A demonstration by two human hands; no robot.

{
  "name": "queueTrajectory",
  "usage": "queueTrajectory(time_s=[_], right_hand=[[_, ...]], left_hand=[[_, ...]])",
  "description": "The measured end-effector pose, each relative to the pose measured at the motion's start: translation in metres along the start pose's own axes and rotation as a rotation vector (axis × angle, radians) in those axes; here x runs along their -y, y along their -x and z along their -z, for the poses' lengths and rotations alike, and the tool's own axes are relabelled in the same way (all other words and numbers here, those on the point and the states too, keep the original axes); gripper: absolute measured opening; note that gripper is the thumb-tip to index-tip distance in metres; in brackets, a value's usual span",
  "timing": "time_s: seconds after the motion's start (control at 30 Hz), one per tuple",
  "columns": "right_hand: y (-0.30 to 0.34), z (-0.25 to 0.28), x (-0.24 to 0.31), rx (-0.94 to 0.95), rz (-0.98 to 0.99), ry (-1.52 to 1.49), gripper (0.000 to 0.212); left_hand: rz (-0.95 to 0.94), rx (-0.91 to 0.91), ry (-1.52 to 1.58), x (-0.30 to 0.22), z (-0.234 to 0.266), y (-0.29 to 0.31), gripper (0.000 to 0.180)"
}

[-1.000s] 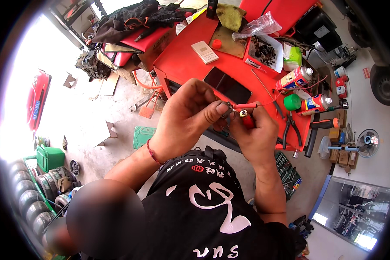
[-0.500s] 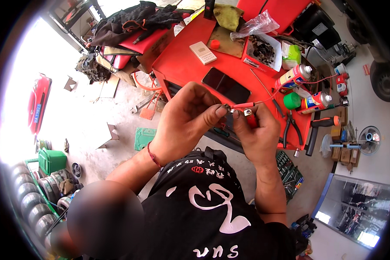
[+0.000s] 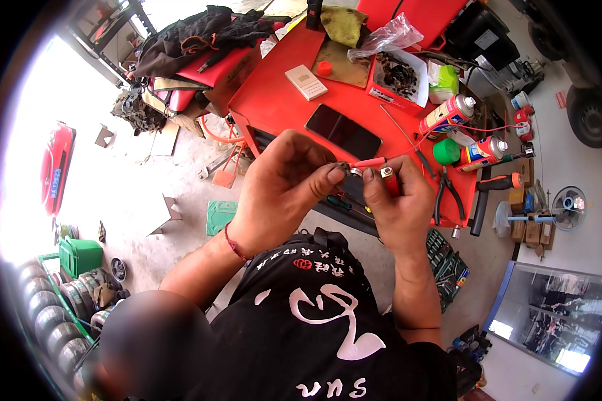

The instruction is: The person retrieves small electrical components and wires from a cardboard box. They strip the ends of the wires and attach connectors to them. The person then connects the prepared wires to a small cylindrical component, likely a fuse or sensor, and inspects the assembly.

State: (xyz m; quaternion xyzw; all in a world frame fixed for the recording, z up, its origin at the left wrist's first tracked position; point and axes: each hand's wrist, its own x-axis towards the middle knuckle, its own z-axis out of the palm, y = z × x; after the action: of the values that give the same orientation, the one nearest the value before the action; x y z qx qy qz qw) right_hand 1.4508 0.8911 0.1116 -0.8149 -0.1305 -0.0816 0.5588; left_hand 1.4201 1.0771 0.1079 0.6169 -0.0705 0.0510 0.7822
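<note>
Both of my hands are close together above the near edge of a red workbench top point(image 3: 274, 87). My left hand point(image 3: 281, 177) is closed, thumb and forefinger pinching a small dark metal piece point(image 3: 343, 165). Just right of these fingertips is a red sleeve point(image 3: 368, 162), from which a thin red wire point(image 3: 418, 144) runs rightward. My right hand point(image 3: 405, 200) is curled around what looks like a red lighter point(image 3: 388, 179) with a metal top. A small round silvery part point(image 3: 356, 172) shows between the two thumbs; which hand holds it is unclear.
On the bench lie a black phone point(image 3: 344, 131), a white box point(image 3: 306, 81), pliers point(image 3: 448, 197) and a carton of small dark parts point(image 3: 399, 80). Spray cans point(image 3: 448, 115) stand at right, by a green cap point(image 3: 446, 152). A socket set point(image 3: 448, 264) is on the floor.
The view has shifted slightly. My right hand and the red lighter have moved a little to the right, away from the left fingertips. My left hand keeps its pinch.
</note>
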Motion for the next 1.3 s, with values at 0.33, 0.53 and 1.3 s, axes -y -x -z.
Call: queueTrajectory(time_s=[0.33, 0.53, 1.3], right_hand=[[0.001, -0.001, -0.001, 0.017, -0.02, -0.018, 0.023], [0.001, -0.003, 0.003, 0.027, 0.012, 0.002, 0.023], [0.001, -0.005, 0.004, 0.063, -0.022, 0.08, 0.021]], left_hand=[[-0.006, -0.022, 0.041, -0.001, -0.004, 0.0, 0.022], [0.002, -0.015, 0.019, -0.003, -0.006, 0.001, 0.023], [-0.595, -0.034, -0.672, -0.002, -0.006, -0.007, 0.029]])
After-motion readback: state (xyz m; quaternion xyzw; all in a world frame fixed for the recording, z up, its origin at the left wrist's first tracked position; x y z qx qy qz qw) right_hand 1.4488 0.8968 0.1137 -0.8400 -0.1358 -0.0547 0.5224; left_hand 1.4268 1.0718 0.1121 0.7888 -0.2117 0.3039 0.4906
